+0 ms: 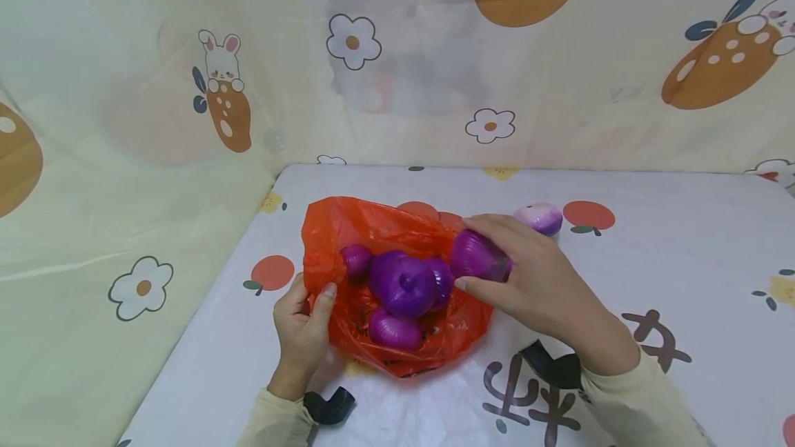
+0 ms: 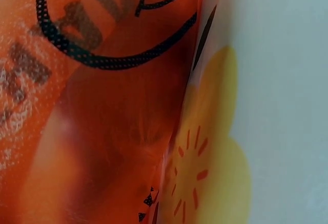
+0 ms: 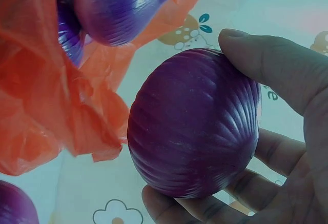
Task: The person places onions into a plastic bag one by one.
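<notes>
A red plastic bag (image 1: 335,216) lies with its mouth spread wide on the table, several purple onions (image 1: 406,287) inside it. The left hand (image 1: 304,326) pinches the bag's left rim, thumb on the inner side. Over the right rim, the right hand (image 1: 537,278) grips another purple onion (image 3: 195,126) between thumb and curled fingers. Behind that hand a pale-and-purple onion (image 1: 539,218) rests on the table. The left wrist view is filled largely by the bag's printed side (image 2: 113,111); the left hand does not show there.
A white tablecloth (image 1: 683,247) printed with fruit, flowers and dark characters covers the table. Patterned cloth (image 1: 410,88) hangs behind and along the left side. Black straps (image 1: 553,364) sit at both wrists.
</notes>
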Action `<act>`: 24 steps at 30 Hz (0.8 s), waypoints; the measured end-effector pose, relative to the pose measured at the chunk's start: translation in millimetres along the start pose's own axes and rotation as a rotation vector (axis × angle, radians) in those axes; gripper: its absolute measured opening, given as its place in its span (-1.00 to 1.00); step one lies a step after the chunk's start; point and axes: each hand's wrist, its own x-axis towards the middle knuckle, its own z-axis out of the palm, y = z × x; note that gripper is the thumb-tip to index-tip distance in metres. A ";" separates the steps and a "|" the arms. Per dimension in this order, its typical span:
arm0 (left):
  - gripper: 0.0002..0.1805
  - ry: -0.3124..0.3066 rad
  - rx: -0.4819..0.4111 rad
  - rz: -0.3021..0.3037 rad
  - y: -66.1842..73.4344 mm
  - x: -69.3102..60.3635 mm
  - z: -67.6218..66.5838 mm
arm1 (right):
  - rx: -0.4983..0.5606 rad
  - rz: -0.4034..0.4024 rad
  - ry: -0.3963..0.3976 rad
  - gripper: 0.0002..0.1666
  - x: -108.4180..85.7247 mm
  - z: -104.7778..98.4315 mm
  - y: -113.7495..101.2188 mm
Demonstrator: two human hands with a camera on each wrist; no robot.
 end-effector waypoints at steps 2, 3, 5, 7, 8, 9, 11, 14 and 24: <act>-0.68 -0.003 -0.005 0.002 -0.5 -0.2 0.0 | 0.006 0.000 -0.001 -0.15 2.2 0.4 -1.4; -0.68 -0.004 -0.006 0.003 -0.6 -0.2 0.0 | 0.008 -0.001 -0.001 -0.15 3.3 0.7 -2.1; -0.68 -0.004 -0.003 0.009 -0.7 -0.2 0.1 | 0.011 -0.004 -0.003 -0.15 5.6 1.4 -3.5; -0.68 -0.003 0.003 0.014 -0.3 0.1 0.3 | 0.014 -0.009 -0.004 -0.15 7.8 2.3 -4.9; -0.68 -0.002 0.006 0.016 -0.2 0.2 0.4 | 0.016 -0.012 -0.005 -0.15 8.8 2.9 -5.5; -0.68 -0.002 0.008 0.018 0.2 0.4 0.5 | 0.018 -0.016 -0.007 -0.15 9.8 3.4 -6.2; -0.68 0.000 0.011 0.019 0.8 0.9 0.5 | 0.032 -0.020 -0.015 -0.15 11.7 4.3 -7.8; -0.67 0.000 0.014 0.030 1.4 1.7 0.4 | 0.046 -0.027 -0.018 -0.14 14.2 5.8 -9.9; -0.66 -0.001 0.017 0.046 2.1 2.4 0.5 | 0.058 -0.038 -0.018 -0.15 20.8 13.0 -14.5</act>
